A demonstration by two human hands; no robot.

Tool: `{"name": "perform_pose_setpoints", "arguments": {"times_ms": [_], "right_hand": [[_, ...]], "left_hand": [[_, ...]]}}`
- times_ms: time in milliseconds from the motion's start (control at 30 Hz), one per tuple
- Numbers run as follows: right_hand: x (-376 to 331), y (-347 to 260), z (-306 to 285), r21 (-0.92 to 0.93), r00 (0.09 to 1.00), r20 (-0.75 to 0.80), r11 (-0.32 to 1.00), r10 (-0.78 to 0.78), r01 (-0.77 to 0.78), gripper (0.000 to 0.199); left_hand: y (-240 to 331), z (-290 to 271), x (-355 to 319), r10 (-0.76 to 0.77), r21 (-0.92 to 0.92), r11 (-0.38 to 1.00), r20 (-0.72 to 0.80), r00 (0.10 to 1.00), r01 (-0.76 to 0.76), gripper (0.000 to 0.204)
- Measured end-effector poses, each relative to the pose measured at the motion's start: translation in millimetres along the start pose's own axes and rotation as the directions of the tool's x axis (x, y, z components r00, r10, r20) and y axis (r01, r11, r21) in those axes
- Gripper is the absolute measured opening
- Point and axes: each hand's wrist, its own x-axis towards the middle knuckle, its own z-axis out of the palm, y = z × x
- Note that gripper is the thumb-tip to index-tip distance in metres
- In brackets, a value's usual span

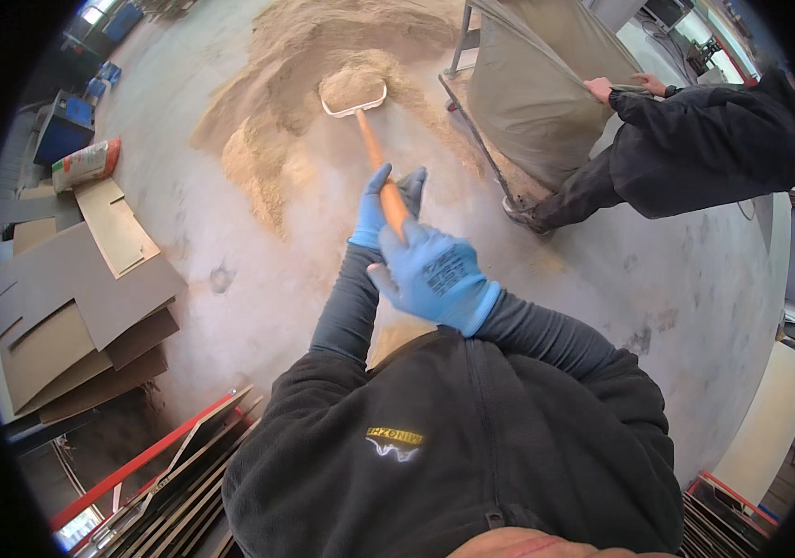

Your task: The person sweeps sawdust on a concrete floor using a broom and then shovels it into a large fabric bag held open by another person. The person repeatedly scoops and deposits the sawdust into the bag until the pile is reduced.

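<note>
A shovel [371,141] with an orange-brown wooden handle and a white-rimmed scoop reaches away from me, its scoop heaped with sawdust. Both my hands wear blue gloves with grey fingertips. My left hand [371,212] wraps round the handle farther forward. Closer to my body, my right hand [439,277] grips the handle near its end, which the glove hides. Around the scoop lies a big tan sawdust pile [277,102] spread over the floor.
At the right, a co-worker [695,139] in dark clothes holds a large grey-green sack [532,102] by its edge on a wheeled cart [474,135]. Stacked boards [81,288] and a printed bag [86,165] lie at the left. Red-edged racks [151,474] with panels stand behind me.
</note>
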Motion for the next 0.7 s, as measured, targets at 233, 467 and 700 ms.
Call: {"name": "perform_pose_setpoints", "arguments": {"times_ms": [233, 467, 700], "right_hand": [[33.1, 27.1, -28.4, 0.000, 0.989, 0.089, 0.993, -0.119, 0.120, 0.048], [78.1, 45.8, -43.7, 0.077, 0.983, -0.069, 0.981, -0.172, 0.177, 0.046], [89.2, 67.2, -64.0, 0.009, 0.995, -0.010, 0.995, -0.096, 0.096, 0.057]], "left_hand": [[31.9, 21.4, 44.4, 0.141, 0.007, 0.990, -0.093, 0.986, -0.141, 0.040], [62.9, 45.5, 65.7, 0.133, 0.004, 0.991, -0.113, 0.985, -0.133, 0.035], [70.6, 63.0, 87.8, 0.061, -0.034, 0.997, -0.193, 0.979, -0.069, 0.033]]}}
